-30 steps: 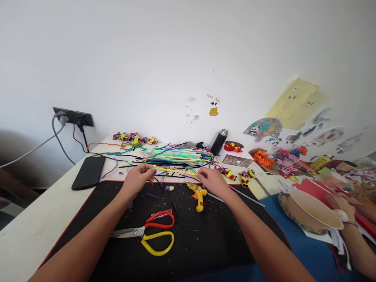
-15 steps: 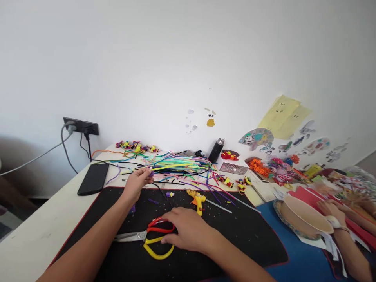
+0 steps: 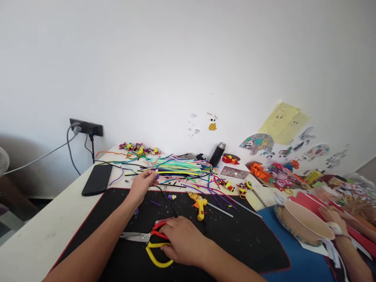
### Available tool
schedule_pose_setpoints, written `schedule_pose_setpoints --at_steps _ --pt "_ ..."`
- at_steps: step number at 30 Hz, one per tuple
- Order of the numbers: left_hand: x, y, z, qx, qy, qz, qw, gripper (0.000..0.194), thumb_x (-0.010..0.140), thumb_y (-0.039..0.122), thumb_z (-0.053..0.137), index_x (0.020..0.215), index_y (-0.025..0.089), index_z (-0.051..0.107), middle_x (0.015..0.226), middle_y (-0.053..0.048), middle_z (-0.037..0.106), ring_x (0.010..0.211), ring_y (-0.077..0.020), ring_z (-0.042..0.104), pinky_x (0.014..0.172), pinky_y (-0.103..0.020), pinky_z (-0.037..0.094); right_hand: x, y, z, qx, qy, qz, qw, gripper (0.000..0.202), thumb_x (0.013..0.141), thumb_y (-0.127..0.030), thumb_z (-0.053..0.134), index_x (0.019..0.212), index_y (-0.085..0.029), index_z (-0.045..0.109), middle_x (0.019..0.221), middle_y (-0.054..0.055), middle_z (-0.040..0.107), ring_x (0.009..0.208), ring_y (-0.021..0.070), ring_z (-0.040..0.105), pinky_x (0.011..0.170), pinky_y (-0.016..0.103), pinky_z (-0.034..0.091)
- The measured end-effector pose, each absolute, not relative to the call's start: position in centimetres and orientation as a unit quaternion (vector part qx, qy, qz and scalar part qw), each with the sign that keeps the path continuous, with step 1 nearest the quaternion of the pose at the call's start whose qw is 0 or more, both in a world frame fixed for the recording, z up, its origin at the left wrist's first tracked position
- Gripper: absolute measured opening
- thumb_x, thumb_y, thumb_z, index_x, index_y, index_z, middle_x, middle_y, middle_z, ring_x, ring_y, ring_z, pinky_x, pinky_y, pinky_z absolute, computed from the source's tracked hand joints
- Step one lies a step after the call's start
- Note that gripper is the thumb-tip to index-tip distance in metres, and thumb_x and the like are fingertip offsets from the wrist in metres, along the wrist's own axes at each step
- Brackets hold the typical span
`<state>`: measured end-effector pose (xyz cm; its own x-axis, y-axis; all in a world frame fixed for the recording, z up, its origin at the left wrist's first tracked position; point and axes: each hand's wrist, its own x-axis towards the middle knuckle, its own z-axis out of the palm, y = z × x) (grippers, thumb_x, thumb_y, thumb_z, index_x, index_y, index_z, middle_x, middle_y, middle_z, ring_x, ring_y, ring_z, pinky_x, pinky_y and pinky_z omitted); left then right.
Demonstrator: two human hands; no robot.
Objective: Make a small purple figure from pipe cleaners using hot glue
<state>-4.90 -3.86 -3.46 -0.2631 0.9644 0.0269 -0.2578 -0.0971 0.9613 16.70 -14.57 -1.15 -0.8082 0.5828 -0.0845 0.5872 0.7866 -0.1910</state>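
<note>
Mat [image 3: 235, 239]: was black with red edging; clock positions ran from its middle. Scissors [image 3: 147, 237], 9 o'clock: handles were yellow and red, blades silver. Small piece [image 3: 157, 176] in the left hand [image 3: 141, 186], 11 o'clock: was purple. Pipe cleaners [image 3: 179, 166], 12 o'clock: ran mint, yellow, blue, pink, black. Glue gun [image 3: 200, 206], between 1 and 2 o'clock: was yellow with orange trigger. Bowl [image 3: 308, 219], 3 o'clock: was beige.

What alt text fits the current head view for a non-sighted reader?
The right hand touches the red and yellow handles of scissors on a black mat, while the left hand pinches a small purple piece. Beyond lie a yellow glue gun and colorful pipe cleaners.
</note>
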Motion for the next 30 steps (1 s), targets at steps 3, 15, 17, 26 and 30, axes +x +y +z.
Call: schedule_pose_setpoints --at_steps 3,15,17,26,30 --pt "-5.0 -3.9 -3.5 0.366 0.469 0.645 0.480 0.045 0.059 0.052 0.090 0.072 0.017 0.067 0.065 0.000 0.066 0.059 -0.0165 0.065 0.057 -0.027 0.051 17.4 -15.1 -0.8 0.335 0.928 -0.162 0.003 0.030 0.087 -0.037 0.071 0.110 -0.017 0.074 0.106 0.011 0.077 0.096 0.0276 0.071 0.090 0.036 0.053" --pt "-6.0 -3.1 -3.4 0.253 0.430 0.676 0.542 0.018 0.076 0.026 0.082 0.076 0.015 0.068 0.061 -0.001 0.069 0.056 -0.0126 0.067 0.056 -0.019 0.053 23.1 -15.8 -3.1 0.414 0.521 -0.681 -0.307 0.044 0.074 -0.049 0.089 0.095 -0.014 0.073 0.074 0.001 0.067 0.054 0.0073 0.048 0.056 0.022 0.034" --pt "-5.8 -3.2 -3.2 0.240 0.419 0.667 0.568 0.010 0.083 0.020 0.076 0.079 0.015 0.068 0.068 -0.004 0.074 0.060 -0.0135 0.071 0.056 -0.019 0.055 23.1 -15.5 -2.9 0.367 0.450 -0.717 -0.385 0.055 0.076 -0.059 0.088 0.103 -0.014 0.071 0.072 0.001 0.065 0.049 0.0056 0.043 0.053 0.022 0.031" --pt "-3.8 -4.6 -2.7 0.253 0.370 0.597 0.666 0.016 0.095 0.009 0.062 0.084 0.012 0.073 0.106 -0.018 0.082 0.092 -0.0214 0.080 0.079 -0.027 0.065 19.0 -12.7 -3.9 0.262 0.378 -0.800 -0.384 0.057 0.077 -0.048 0.091 0.115 -0.015 0.065 0.077 0.000 0.067 0.048 0.0078 0.054 0.050 0.021 0.036" --pt "-3.8 -4.5 -2.8 0.247 0.354 0.606 0.668 0.015 0.095 0.009 0.061 0.085 0.012 0.073 0.107 -0.018 0.082 0.097 -0.0216 0.080 0.087 -0.028 0.064 17.5 -11.4 -4.5 0.246 0.419 -0.800 -0.351 0.063 0.081 -0.054 0.086 0.125 -0.015 0.062 0.078 0.001 0.070 0.049 0.0122 0.062 0.049 0.023 0.042"
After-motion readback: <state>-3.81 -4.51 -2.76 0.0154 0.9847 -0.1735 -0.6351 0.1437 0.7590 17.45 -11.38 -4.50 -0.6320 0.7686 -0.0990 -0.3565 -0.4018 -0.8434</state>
